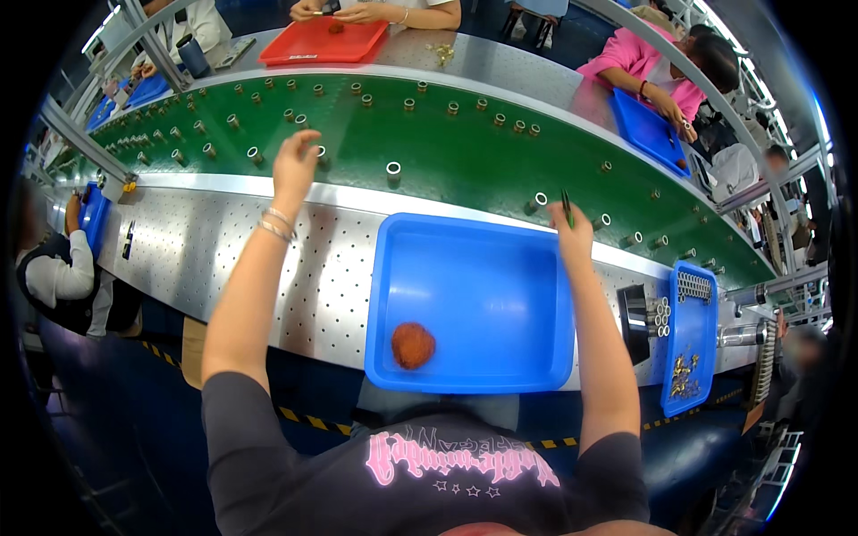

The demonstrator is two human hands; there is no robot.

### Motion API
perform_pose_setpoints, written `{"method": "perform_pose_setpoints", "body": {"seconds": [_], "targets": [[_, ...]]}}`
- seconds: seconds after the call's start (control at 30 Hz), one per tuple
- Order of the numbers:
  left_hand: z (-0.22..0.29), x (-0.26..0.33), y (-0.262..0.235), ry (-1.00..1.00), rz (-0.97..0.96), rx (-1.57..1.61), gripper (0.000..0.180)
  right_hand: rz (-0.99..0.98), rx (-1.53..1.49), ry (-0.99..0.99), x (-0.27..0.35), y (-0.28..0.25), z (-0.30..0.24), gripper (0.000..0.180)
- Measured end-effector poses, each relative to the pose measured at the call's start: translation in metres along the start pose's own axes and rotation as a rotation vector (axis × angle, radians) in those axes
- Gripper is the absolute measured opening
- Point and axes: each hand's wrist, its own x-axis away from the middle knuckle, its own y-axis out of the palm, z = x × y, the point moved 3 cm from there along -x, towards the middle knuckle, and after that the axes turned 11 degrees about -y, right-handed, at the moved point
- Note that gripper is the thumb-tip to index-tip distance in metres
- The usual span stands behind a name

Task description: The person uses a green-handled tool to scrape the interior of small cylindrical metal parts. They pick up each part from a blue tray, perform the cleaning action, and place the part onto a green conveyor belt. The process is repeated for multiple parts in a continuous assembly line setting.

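Note:
My left hand [297,168] reaches over the green conveyor belt, fingers bent but apart. Right beside its fingertips stands a small metal cylinder [322,154] with a pale ring on top; whether they touch it I cannot tell. My right hand [576,234] is closed around thin dark green tweezers [567,210], their tips pointing away from me, near another ringed cylinder [540,200]. Between my forearms sits a large blue tray [474,380] with a rough reddish-brown ball [413,346] in its near left corner.
Many similar cylinders [393,171] stand along the green belt [465,179]. On the right are a black holder [634,323] with metal tubes and a smaller blue tray [684,335] holding small brass-coloured parts. People work across the belt at a red tray [313,55] and a blue tray [639,134].

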Motion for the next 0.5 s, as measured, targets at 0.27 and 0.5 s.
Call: {"method": "perform_pose_setpoints", "body": {"seconds": [0.27,0.5], "targets": [[-0.048,-0.099,0.026,0.172,0.13,-0.694,0.021,0.055,-0.215,0.238,0.103,-0.034,-0.047,0.02],[-0.003,-0.077,0.006,0.13,0.226,-0.48,0.012,0.133,-0.382,0.216,0.133,-0.046,-0.05,0.021]]}}
